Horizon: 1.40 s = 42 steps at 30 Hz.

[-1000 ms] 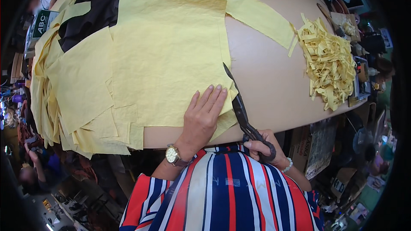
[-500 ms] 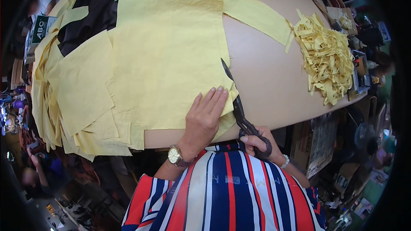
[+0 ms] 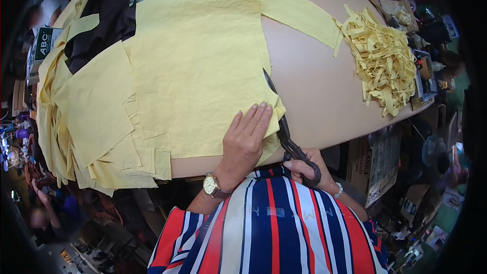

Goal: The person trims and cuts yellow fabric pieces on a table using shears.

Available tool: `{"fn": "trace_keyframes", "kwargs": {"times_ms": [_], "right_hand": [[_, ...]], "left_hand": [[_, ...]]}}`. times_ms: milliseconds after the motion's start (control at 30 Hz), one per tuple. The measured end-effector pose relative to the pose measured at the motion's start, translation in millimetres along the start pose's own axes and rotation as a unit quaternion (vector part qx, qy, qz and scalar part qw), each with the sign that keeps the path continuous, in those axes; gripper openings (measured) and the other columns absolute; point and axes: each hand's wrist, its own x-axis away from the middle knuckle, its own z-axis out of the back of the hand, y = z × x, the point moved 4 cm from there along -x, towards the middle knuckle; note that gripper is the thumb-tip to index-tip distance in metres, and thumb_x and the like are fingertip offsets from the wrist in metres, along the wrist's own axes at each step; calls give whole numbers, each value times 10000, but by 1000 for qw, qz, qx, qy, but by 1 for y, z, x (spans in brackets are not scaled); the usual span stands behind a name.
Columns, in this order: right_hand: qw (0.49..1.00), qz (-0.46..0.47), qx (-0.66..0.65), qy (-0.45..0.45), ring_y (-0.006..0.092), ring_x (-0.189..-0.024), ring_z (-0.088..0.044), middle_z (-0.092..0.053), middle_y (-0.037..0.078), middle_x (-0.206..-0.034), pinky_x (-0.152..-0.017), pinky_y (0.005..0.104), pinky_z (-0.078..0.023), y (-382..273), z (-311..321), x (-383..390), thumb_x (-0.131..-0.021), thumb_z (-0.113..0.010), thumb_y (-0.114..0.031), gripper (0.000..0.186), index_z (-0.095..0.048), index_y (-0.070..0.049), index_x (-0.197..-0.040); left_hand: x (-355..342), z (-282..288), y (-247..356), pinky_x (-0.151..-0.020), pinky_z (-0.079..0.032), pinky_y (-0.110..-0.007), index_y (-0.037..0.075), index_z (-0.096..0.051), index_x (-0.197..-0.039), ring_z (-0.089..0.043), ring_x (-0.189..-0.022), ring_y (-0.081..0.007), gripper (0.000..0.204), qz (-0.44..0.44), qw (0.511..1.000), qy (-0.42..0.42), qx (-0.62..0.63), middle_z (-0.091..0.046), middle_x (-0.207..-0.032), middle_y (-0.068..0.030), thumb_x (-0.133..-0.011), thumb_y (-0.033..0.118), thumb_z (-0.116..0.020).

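A large piece of yellow fabric point(image 3: 198, 66) is spread over the tan table point(image 3: 314, 91). My left hand point(image 3: 247, 134), a watch on its wrist, lies flat with fingers stretched on the fabric near its right edge. In my right hand point(image 3: 309, 167) are black scissors point(image 3: 288, 142), gripped by the handles. Their blades point away from me along the fabric's right edge; a folded corner of cloth covers part of them, and the tip shows beyond it. From the far right of the fabric a yellow strip point(image 3: 304, 18) stretches towards a heap of thin yellow scraps point(image 3: 383, 63).
Layered yellow cloth pieces point(image 3: 96, 116) hang over the table's left side beside dark cloth point(image 3: 104, 20). A green and white box point(image 3: 46, 43) stands at the left edge. Tools and small items crowd the right edge, and a carton point(image 3: 357, 165) is below it.
The view has shifted slightly. Both hands and the scissors keep nearly the same place against the fabric.
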Motion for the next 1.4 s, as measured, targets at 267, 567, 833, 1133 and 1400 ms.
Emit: {"fn": "trace_keyframes", "kwargs": {"times_ms": [267,567,833,1133,1400], "right_hand": [[998,8,-55,13,63,-434,-470,-513,20,-534,-433,199,-358,1,0,-4,-830,-555,-139,185,-531,-3,-706],[999,14,-29,23,61,-427,-469,-508,16,-524,-421,195,-352,4,0,-1,-827,-560,-124,172,-537,1,-712],[999,12,-18,46,72,-420,-435,-466,6,-508,-425,206,-331,-3,-4,-3,-814,-549,-136,185,-489,-21,-683],[997,32,-50,44,56,-418,-446,-486,-1,-514,-412,199,-330,-2,-4,-10,-831,-573,-166,225,-505,-26,-668],[997,37,-28,54,51,-418,-453,-501,1,-519,-408,193,-329,-7,-5,-12,-835,-578,-181,225,-519,-25,-683]], "left_hand": [[1,2,7,-885,-435,-431,-6,-517,-1179,-547,-1089,-286,541,-11,999,10,43,-569,-1163,-161,-655,-124,-452],[0,2,10,-882,-433,-433,-10,-518,-1176,-549,-1087,-289,552,-14,998,12,54,-570,-1160,-163,-641,-131,-452],[1,5,7,-882,-434,-422,-18,-498,-1196,-547,-1080,-287,524,-22,996,1,82,-563,-1166,-165,-678,-93,-475],[1,8,8,-900,-434,-422,6,-523,-1178,-541,-1099,-293,620,0,993,12,115,-569,-1156,-174,-590,-161,-419],[3,10,9,-901,-436,-417,-7,-527,-1168,-547,-1086,-303,607,-5,992,17,123,-570,-1145,-187,-590,-160,-423]]}}
